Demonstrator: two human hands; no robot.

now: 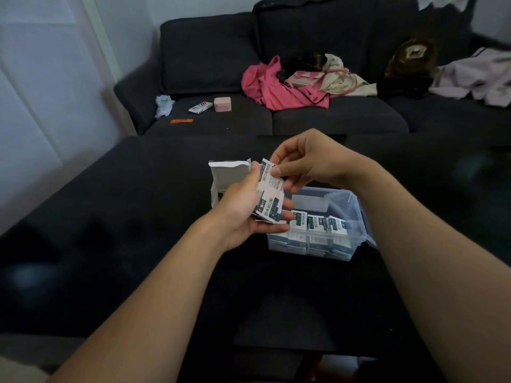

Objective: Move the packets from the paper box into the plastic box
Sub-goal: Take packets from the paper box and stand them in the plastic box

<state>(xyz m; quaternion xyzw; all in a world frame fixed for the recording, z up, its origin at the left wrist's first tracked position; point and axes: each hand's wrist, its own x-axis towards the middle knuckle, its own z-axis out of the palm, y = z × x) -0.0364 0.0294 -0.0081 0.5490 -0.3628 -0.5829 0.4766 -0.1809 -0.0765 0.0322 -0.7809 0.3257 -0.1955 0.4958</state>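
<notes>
Two hands hold packets (269, 194) mid-frame: left hand (249, 214) wrapped around the bunch, right hand (301, 164) pinching the top. Some could slip beside the plastic box (356, 217).

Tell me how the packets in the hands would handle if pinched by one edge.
Probably floppy: the packets look like thin paper, bent in the left hand. Likely light. They might fan apart, since the right hand pinches only the top.

A dark sofa (276, 117) is standing far against the pale wall (41, 92), carrying scattered clothes (287, 89).
</notes>
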